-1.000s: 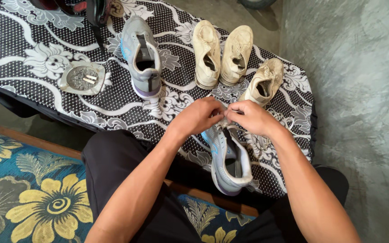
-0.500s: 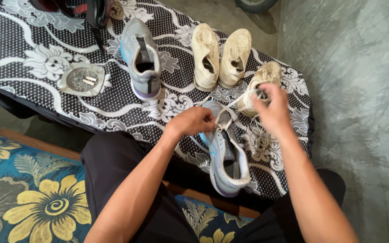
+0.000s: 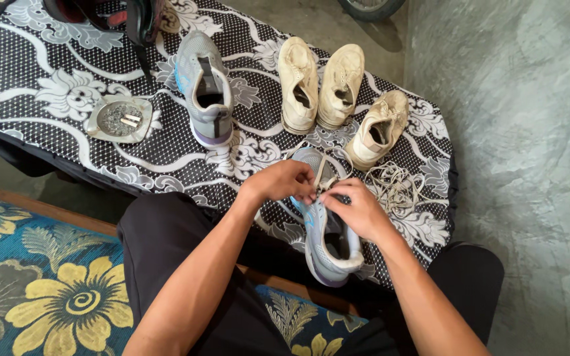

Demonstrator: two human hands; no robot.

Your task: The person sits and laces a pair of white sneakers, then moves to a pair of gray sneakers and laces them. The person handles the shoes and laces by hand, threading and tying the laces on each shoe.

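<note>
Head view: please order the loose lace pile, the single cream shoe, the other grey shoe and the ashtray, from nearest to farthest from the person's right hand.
From the right hand:
1. Loose lace pile, just beyond it, to the right.
2. Single cream shoe, farther up on the right.
3. Other grey shoe, up on the left.
4. Ashtray, far left on the table.

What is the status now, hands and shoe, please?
Left hand and right hand both on lace of grey shoe. Shoe lies on table. Loose laces beside, not blocking.
</note>
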